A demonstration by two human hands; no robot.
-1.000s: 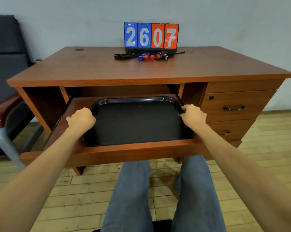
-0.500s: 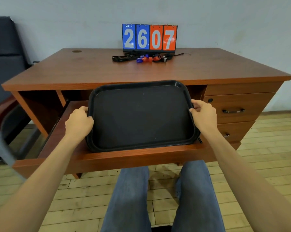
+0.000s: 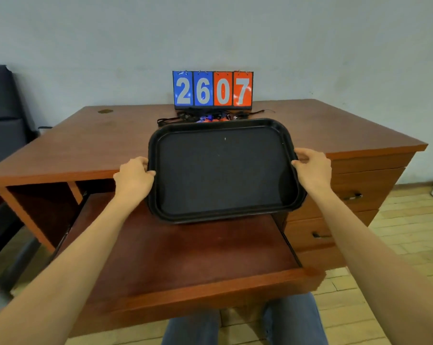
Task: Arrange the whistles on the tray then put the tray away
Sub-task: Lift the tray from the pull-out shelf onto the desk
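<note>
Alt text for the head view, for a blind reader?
Left hand and right hand grip an empty black tray by its sides above the open drawer. Whistles with lanyards lie on the desk behind it, before a scoreboard reading 2607.

We see a brown wooden desk (image 3: 86, 145) by a plain grey wall (image 3: 335, 46), a pale wooden floor (image 3: 397, 232), and a dark chair (image 3: 3, 120) near its left edge.

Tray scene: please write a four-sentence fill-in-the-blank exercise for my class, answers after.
The left hand and right hand hold a tray coloured ___.
The scoreboard reads ___.
The whistles lie on the ___, before the scoreboard.
Beneath the tray, the drawer stands ___.
Answers: black; 2607; desk; open.
</note>
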